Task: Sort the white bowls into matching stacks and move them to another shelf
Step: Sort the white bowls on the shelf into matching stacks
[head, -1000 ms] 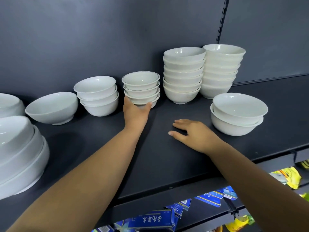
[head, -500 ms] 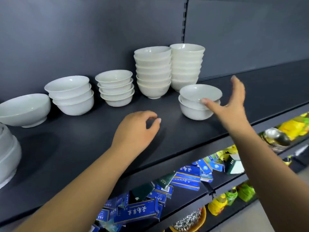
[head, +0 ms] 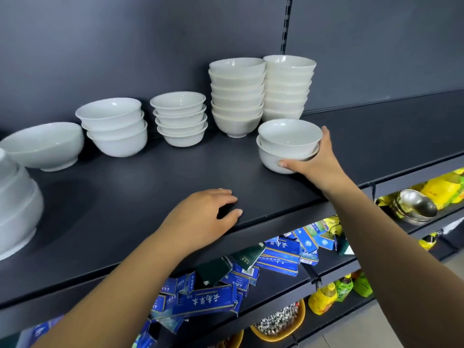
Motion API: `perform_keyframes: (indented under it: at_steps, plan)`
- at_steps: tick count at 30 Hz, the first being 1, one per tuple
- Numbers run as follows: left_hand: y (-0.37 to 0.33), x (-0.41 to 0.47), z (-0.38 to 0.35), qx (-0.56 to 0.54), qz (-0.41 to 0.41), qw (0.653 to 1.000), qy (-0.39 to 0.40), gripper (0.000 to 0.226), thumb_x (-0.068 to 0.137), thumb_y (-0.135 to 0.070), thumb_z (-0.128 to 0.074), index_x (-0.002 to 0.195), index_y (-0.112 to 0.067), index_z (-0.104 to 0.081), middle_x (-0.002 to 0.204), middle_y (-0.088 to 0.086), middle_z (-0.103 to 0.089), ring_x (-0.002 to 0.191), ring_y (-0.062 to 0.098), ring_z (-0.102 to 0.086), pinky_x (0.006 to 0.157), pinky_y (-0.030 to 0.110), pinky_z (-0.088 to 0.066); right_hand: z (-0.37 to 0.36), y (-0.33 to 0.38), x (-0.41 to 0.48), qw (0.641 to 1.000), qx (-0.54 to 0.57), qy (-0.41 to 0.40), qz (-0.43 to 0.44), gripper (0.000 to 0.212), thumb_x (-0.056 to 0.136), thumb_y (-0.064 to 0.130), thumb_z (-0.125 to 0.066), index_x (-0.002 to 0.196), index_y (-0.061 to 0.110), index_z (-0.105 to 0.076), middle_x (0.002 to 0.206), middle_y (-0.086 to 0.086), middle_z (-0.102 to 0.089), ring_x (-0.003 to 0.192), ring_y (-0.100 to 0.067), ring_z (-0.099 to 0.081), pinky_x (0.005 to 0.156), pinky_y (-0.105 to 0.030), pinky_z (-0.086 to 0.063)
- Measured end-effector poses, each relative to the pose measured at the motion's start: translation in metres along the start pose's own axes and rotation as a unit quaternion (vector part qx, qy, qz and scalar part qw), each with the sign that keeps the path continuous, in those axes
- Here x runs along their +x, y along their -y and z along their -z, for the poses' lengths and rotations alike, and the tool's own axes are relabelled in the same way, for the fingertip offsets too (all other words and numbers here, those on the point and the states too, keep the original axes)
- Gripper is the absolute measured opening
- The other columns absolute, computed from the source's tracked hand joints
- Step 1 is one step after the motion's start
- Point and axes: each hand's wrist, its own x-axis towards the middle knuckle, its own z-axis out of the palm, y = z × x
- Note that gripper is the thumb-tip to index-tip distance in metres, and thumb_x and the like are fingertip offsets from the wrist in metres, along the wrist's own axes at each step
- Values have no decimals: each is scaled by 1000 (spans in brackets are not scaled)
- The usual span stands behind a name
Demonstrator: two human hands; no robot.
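Since glazed bowls slip, hold low

Seen from my head camera, my right hand (head: pixel 319 162) wraps the short stack of two white glazed ceramic bowls (head: pixel 288 139) at the front right of the dark grey shelf board (head: pixel 150 187), thumb on the lower bowl's wall. My left hand (head: pixel 203 212) rests loosely curled on the shelf, holding nothing. I judge the bowls stiff, slick, breakable and fairly heavy, so I should support the bottom bowl's base.

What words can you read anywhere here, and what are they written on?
"云南草本", seen upside down: on the big blue box on the lower shelf.
The other blue boxes: print too small to read.
The bottles further down: labels too blurred to read.
The white bowls: no writing to be seen.
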Motion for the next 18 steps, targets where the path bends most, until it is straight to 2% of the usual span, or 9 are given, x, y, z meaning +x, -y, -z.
perform_keyframes:
  at_steps: [2,4,9,12,14,16,18]
  plan:
    - [8,-8,5,2,11,1000,-19,39,90,-39,-50,126,-24,-55,141,-10,-45,131,3,-37,105,19,-26,-15,4,-3,999,-6,35,15,93,62,7,-83,137,19,-28,127,7,-47,118,-8,-45,90,-14,-37]
    - [18,-18,12,17,23,999,-32,39,90,-38,-50,126,-23,-56,140,-8,-46,130,4,-39,105,18,-26,-34,8,-6,997,-5,69,27,88,60,9,-84,133,20,-37,125,8,-52,115,-6,-49,89,-12,-40]
    - [45,-43,31,33,79,995,-52,50,85,-50,-46,118,-17,-63,132,-3,-56,123,9,-48,96,14,-29,-80,22,-10,987,14,149,51,82,60,7,-84,126,24,-37,120,12,-52,111,-2,-48,89,-6,-39]
    - [55,-59,43,46,122,989,-67,60,80,-57,-39,113,-15,-66,124,-3,-61,116,12,-54,92,19,-36,-102,29,-10,982,23,179,58,88,58,10,-85,130,23,-36,125,10,-50,117,-5,-47,100,-21,-37]
    - [61,-69,49,46,139,985,-86,66,76,-60,-34,108,-15,-68,117,-3,-66,109,13,-58,88,19,-38,-114,34,-10,977,24,202,61,88,59,11,-86,130,22,-36,126,11,-50,117,-4,-46,101,-22,-36]
    - [64,-76,53,44,153,982,-101,68,73,-60,-33,107,-13,-69,116,-2,-66,110,14,-58,87,13,-33,-124,37,-10,972,22,224,68,87,59,12,-85,129,23,-36,127,11,-50,118,-4,-46,100,-21,-36]
    - [69,-82,54,42,173,978,-105,53,80,-49,-44,112,-13,-66,123,-1,-62,117,13,-54,87,5,-24,-133,40,-12,967,23,243,75,85,60,11,-84,128,25,-36,126,11,-50,117,-3,-46,96,-14,-36]
